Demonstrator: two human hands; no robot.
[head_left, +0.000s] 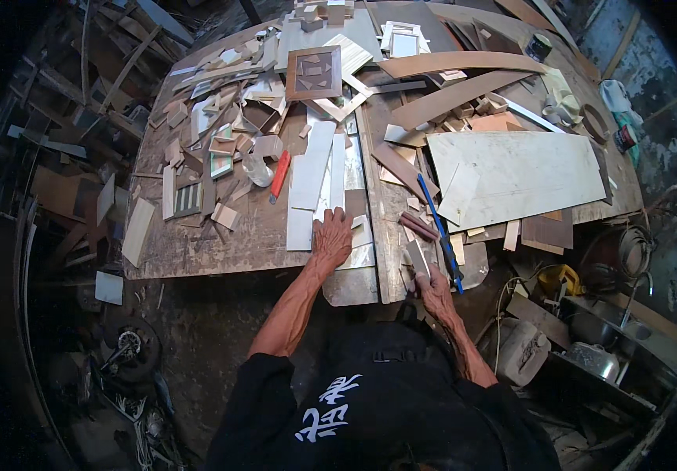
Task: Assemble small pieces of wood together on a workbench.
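My left hand (333,239) rests on pale wooden boards (312,177) near the table's front edge. Its fingers are bent slightly and spread on the wood; what lies under the palm is hidden. A small pale offcut (362,232) is just right of it. At the table's front edge, my right hand (435,293) is closed around the lower end of a short flat wooden strip (417,257). Beside it a blue and black handsaw (442,235) lies lengthwise, and two reddish-brown wooden sticks (419,226) lie just beyond. A red-handled utility knife (279,177) lies left of the boards.
The wooden worktable (197,255) bears many offcuts and a framed geometric panel (313,73). A large pale panel (523,177) and curved brown boards (464,94) occupy the right side. Below stand a grey jerrycan (520,349) and a metal basin (593,363).
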